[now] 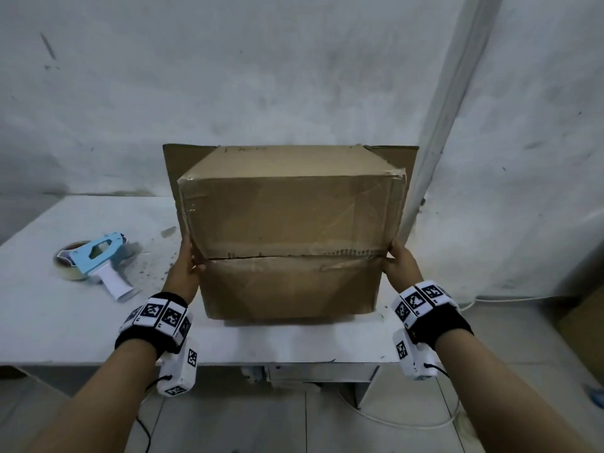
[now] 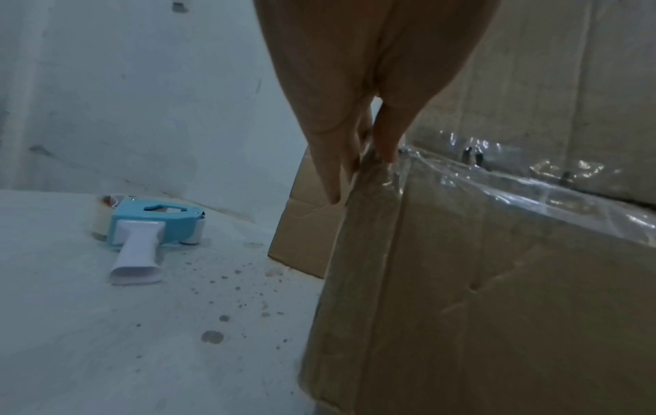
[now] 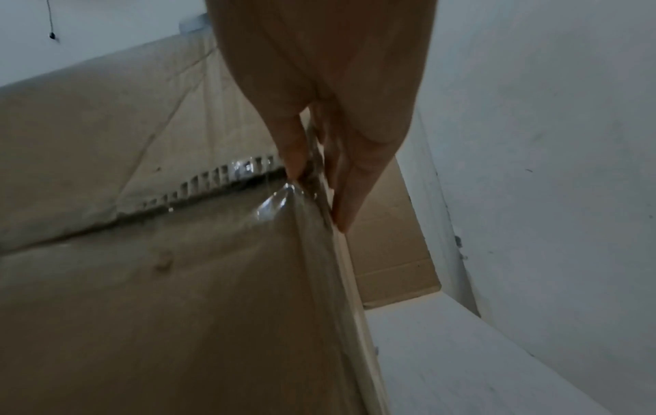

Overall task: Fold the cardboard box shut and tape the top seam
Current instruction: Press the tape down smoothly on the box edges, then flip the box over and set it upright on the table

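A brown cardboard box (image 1: 287, 217) stands on the white table (image 1: 65, 322), tipped so that a face with a middle seam (image 1: 287, 256) and old clear tape looks at me. Open flaps (image 1: 176, 161) stick out at its far end, near the wall. My left hand (image 1: 188, 259) grips the box's left edge at the seam, thumb on the front face and fingers along the side. My right hand (image 1: 397, 259) grips the right edge the same way. The wrist views show each hand, left (image 2: 358, 157) and right (image 3: 316, 174), pinching a taped corner edge of the box (image 2: 479, 280) (image 3: 177, 280).
A blue and white tape dispenser (image 1: 98, 259) (image 2: 149, 224) with a clear roll lies on the table left of the box. A white wall rises close behind, with a white pipe (image 1: 441, 125) at the right. Another brown carton (image 1: 581, 315) and a cable sit lower right.
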`<act>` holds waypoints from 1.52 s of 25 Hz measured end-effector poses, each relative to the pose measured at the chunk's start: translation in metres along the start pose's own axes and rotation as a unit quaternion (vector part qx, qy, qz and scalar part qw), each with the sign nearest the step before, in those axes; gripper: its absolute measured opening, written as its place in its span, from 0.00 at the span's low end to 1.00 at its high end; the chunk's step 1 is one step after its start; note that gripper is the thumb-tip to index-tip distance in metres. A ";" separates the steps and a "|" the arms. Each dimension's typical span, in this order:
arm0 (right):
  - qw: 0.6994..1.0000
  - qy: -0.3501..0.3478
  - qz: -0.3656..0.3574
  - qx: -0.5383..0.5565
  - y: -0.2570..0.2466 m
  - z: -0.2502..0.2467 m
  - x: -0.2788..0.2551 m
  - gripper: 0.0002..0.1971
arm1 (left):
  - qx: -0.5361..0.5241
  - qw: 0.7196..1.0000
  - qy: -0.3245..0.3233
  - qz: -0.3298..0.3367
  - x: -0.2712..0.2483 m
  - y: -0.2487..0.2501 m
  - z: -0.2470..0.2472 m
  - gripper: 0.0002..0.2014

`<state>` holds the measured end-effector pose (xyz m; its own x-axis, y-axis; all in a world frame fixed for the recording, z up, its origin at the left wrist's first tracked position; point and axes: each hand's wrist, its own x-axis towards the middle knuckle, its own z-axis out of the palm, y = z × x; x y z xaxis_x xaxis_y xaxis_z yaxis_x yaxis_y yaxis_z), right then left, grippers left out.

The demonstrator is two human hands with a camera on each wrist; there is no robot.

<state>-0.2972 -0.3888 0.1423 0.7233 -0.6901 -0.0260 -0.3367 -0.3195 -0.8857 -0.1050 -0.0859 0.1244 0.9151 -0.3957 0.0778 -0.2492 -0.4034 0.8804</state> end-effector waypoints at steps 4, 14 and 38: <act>0.983 0.001 0.095 0.155 -0.023 -0.007 0.003 0.10 | -0.100 0.994 0.003 -0.046 0.002 0.014 0.005 0.34; 0.988 0.066 -0.032 0.138 -0.075 -0.022 0.010 0.29 | 0.080 0.995 0.055 -0.015 0.033 0.094 -0.030 0.31; 0.971 -0.016 -0.082 0.223 0.007 -0.015 -0.054 0.31 | -0.047 0.996 0.077 0.007 -0.060 0.051 -0.017 0.32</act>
<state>-0.3475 -0.3632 0.1444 0.7664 -0.6304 0.1231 0.0726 -0.1054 -0.9918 -0.1672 -0.0692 0.1723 0.9513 -0.2666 0.1546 -0.2379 -0.3167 0.9182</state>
